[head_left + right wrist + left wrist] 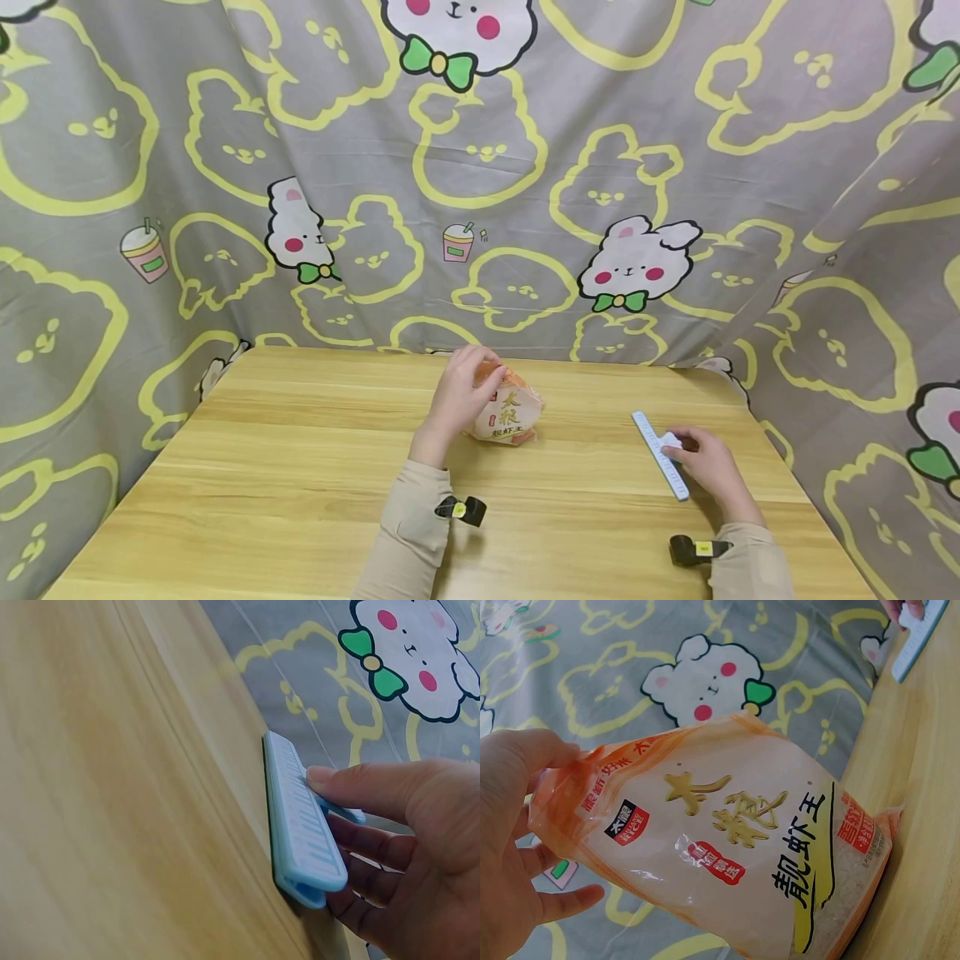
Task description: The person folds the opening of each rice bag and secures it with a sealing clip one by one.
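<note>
A rice bag (508, 414), orange and cream with gold and black lettering, stands on the table a little right of the middle. My left hand (462, 395) grips its gathered orange top, which shows at the left in the left wrist view. White grains show through a clear part near the base of the bag (761, 832). Off to the right, my right hand (708, 467) pinches a long light-blue bag clip (660, 457) by its handle. In the right wrist view the thumb lies on the handle of the clip (304, 825), with the other fingers behind it, partly hidden.
The wooden table (285, 467) runs back to a grey patterned curtain (360, 167) that hangs behind and on both sides. Black straps with small camera mounts sit on both wrists.
</note>
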Available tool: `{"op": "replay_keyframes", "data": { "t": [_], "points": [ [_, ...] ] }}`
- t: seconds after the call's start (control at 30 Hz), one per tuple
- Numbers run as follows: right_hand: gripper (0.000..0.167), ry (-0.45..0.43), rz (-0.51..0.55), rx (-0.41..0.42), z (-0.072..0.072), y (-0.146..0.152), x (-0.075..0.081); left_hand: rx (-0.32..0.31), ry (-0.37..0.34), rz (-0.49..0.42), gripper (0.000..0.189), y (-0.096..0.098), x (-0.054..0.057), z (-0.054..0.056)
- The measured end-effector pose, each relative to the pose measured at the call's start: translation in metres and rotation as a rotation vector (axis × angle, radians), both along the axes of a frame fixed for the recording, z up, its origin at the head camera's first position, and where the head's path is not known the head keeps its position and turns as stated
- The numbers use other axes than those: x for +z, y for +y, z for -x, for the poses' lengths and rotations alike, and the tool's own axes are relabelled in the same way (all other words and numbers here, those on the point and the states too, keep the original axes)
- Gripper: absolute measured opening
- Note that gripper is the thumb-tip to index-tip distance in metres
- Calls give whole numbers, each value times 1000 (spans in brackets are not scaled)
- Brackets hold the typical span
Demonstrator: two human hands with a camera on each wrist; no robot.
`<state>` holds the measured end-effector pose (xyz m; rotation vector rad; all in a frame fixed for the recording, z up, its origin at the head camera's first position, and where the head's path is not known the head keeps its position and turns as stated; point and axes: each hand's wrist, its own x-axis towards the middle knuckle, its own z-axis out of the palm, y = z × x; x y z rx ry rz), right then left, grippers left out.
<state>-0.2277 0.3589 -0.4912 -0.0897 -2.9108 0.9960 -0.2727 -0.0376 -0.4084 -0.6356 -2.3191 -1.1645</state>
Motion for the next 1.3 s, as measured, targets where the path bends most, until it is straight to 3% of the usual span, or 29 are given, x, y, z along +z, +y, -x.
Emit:
{"op": "replay_keyframes", "data": {
  "t": [0.27,0.67,1.3],
  "points": [
    [46,-33,63,-23,-1,-5,4,-3,-1,-1,11,-1,1,-1],
    [52,-43,20,-29,-1,-5,9,-5,8,-4,11,-1,0,-1],
    [50,-45,59,-67,0,-6,11,-2,6,1,12,0,-1,-1]
  ]
}}
